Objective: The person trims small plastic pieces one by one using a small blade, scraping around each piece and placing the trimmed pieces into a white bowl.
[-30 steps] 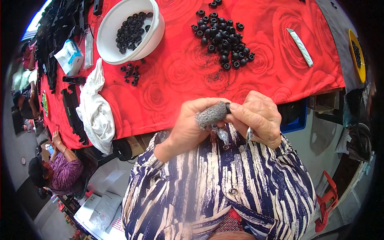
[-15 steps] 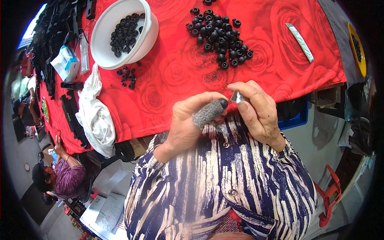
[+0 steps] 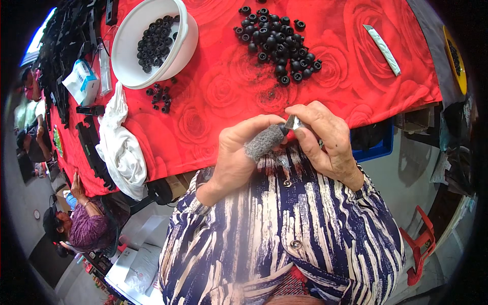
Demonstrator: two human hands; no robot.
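Observation:
My left hand (image 3: 230,157) is closed around a small black rubber-looking part (image 3: 284,130), of which only a bit shows. One of its digits wears a grey fuzzy wrap (image 3: 263,142). Between the pinched fingers of my right hand (image 3: 325,140) is a small metal blade (image 3: 291,122), its tip against the black part. Both hands are above my lap at the table's near edge. Beyond them lies a pile of similar black round parts (image 3: 278,43), with dark crumbs scattered on the cloth nearby.
A white bowl (image 3: 190,48) holds several black parts; smaller black bits (image 3: 160,96) lie beside it. A white cloth (image 3: 122,152) drapes over the red-covered table (image 3: 218,101) edge. A white-wrapped blade (image 3: 382,50) lies right. At left, a person in purple (image 3: 89,226) sits by long black pieces (image 3: 94,152).
My right hand has shifted slightly left, bringing the blade from beside the black part onto it. The left hand stays nearly in place.

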